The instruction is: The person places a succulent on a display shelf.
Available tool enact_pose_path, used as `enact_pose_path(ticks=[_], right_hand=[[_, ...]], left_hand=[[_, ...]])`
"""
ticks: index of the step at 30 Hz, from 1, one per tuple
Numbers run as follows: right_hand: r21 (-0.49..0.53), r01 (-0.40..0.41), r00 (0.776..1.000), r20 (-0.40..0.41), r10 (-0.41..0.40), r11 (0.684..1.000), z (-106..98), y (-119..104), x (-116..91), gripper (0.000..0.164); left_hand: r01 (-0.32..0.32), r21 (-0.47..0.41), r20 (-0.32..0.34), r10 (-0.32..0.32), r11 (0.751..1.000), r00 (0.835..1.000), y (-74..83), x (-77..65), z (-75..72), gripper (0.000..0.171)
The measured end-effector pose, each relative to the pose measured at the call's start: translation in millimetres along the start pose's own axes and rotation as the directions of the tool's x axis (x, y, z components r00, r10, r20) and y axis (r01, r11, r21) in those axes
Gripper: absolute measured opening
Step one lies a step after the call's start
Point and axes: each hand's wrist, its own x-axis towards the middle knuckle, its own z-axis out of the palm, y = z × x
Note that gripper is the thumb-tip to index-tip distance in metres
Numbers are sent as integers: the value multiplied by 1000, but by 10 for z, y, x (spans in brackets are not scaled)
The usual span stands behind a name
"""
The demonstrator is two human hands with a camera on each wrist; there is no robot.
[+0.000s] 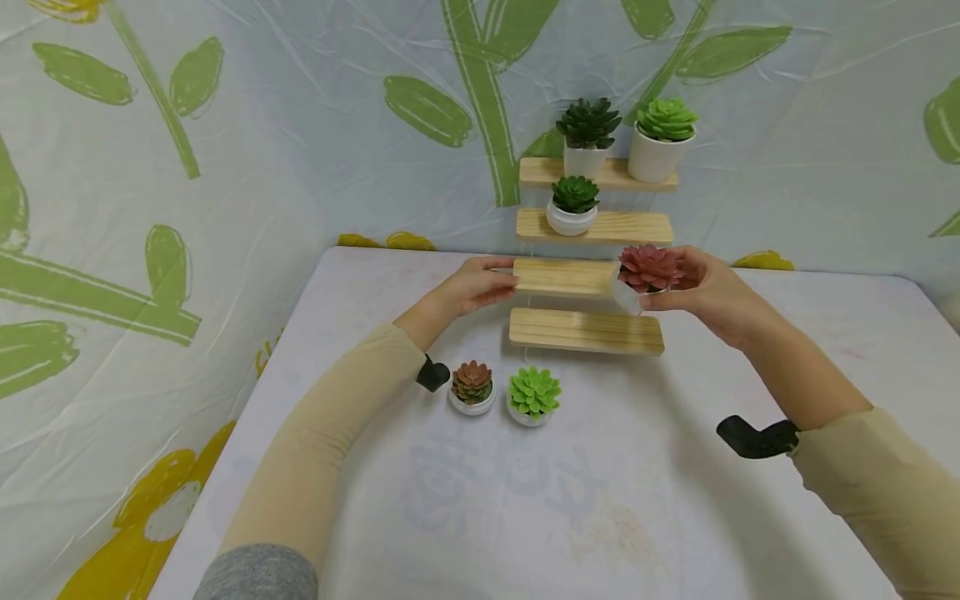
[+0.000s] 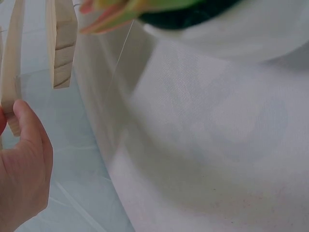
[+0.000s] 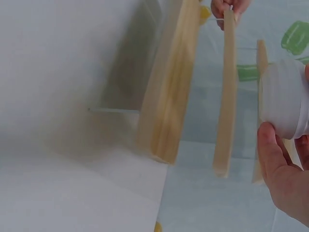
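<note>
Head view: right hand [image 1: 703, 293] holds a red succulent [image 1: 649, 267] in a white pot [image 1: 626, 294], before the right end of the third shelf down [image 1: 562, 277]; left hand [image 1: 474, 287] grips that shelf's left end. Left wrist view: thumb against the shelf's end; another potted succulent [image 2: 217, 36], cropped, at top. Right wrist view: fingers on the pot wall, which looks smooth and stiff; presumably light, mildly slippery, best held around the pot, sparing the leaves.

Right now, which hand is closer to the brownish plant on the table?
Left. The left hand grips the left end of the third board down, just beyond the brownish plant; the right hand is farther off to the right, holding a pink plant.
</note>
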Motion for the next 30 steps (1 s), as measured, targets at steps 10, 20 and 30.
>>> enact_pose_path(ticks=[10,20,30], right_hand=[[-131,-91,992,-102,78,987,-87,-99,162,46],[-12,-59,987,-148,56,998,-58,-186,300,44],[-5,-106,974,-201,103,994,-31,-241,438,55]], left_hand=[[-14,3,-4,14,1000,1000,-28,46,5,48],[-14,3,-15,14,1000,1000,-13,17,15,47],[-14,5,-5,14,1000,1000,-11,13,1,48]])
